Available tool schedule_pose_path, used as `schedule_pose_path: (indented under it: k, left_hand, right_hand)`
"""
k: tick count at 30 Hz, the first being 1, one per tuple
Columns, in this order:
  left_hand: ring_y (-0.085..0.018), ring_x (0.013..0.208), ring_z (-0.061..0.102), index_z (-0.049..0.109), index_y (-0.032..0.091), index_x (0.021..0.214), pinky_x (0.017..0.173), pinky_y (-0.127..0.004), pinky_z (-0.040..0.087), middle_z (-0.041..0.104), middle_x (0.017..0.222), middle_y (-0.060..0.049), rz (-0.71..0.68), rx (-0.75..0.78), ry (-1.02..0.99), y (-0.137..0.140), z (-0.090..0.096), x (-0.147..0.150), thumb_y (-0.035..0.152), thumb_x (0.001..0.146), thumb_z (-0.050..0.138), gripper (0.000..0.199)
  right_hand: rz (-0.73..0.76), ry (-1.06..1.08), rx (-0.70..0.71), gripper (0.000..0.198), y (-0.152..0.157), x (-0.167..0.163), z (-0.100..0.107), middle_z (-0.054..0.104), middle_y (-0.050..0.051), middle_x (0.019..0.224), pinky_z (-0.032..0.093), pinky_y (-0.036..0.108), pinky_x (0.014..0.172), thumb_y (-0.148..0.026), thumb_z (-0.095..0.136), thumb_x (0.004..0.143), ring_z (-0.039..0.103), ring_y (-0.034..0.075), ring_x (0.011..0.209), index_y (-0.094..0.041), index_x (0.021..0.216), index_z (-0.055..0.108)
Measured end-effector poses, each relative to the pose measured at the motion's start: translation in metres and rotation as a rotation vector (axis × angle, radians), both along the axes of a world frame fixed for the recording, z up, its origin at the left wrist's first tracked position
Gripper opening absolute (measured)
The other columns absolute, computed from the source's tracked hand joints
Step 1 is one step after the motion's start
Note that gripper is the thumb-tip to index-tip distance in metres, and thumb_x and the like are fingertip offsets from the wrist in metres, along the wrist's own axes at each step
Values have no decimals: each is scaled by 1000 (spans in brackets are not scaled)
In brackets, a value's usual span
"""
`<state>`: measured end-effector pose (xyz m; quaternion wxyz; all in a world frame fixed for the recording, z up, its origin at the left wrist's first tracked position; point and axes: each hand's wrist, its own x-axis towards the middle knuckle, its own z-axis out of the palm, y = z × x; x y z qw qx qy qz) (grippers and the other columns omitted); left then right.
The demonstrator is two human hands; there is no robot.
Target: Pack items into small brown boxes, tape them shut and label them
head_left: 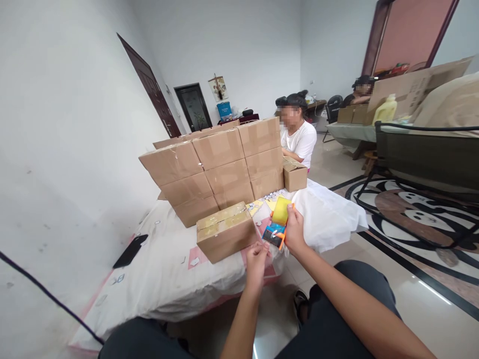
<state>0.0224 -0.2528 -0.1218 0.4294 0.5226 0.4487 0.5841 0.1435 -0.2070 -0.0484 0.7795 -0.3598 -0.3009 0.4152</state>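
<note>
My right hand is wrapped round an orange tape dispenser that carries a yellow roll of tape. A blue and black part shows at the dispenser's lower end. Just below that end, my left hand is pinched closed, with its fingertips near the dispenser; what they hold is too small to make out. Left of the hands, a cardboard box sits on the cloth-covered table, with shiny tape along its top seam.
Several cardboard boxes are stacked as a wall behind. A smaller box stands at its right end, beside a person in white. A black flat object lies at the left. Small paper pieces lie scattered near the stack.
</note>
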Motion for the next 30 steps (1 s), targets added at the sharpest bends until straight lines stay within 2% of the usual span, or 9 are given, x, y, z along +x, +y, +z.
schedule_pose_path:
  k: [8,16,21,26,30]
  left_hand:
    - [-15,66,50,59,18,46,70,-29,40,53,58,-2,-35,2,-14,-3,5,-1,71,76,65,61]
    - [-17,67,54,61,19,46,74,-30,43,57,59,-4,-69,-5,38,-9,16,-7,72,75,65,61]
    - [-18,69,56,64,18,50,73,-30,43,60,63,-5,-27,19,20,-8,10,-7,69,85,56,62]
    - [-16,64,52,60,18,49,69,-29,42,57,60,-4,23,-6,-67,-6,2,-3,72,81,58,63]
    - [-14,60,46,50,19,44,64,-27,40,50,56,-1,58,-8,-88,-7,1,-1,75,77,60,66]
  right_hand:
    - [98,142,-42,48,-9,-3,12,66,0,64,58,30,57,-65,72,74,68,18,61,-19,84,58]
    - [77,29,-33,47,-7,2,8,61,-2,65,55,29,54,-67,65,79,62,15,58,-21,82,57]
    - [-23,-98,35,49,-9,3,9,57,-2,62,52,29,55,-71,62,79,60,18,63,-23,74,56]
    - [-19,-107,38,50,-11,0,9,53,-3,60,47,27,52,-71,63,77,53,15,57,-23,71,53]
    - [-35,-90,28,51,-11,-3,6,52,-4,59,48,27,51,-73,63,77,54,15,57,-23,73,53]
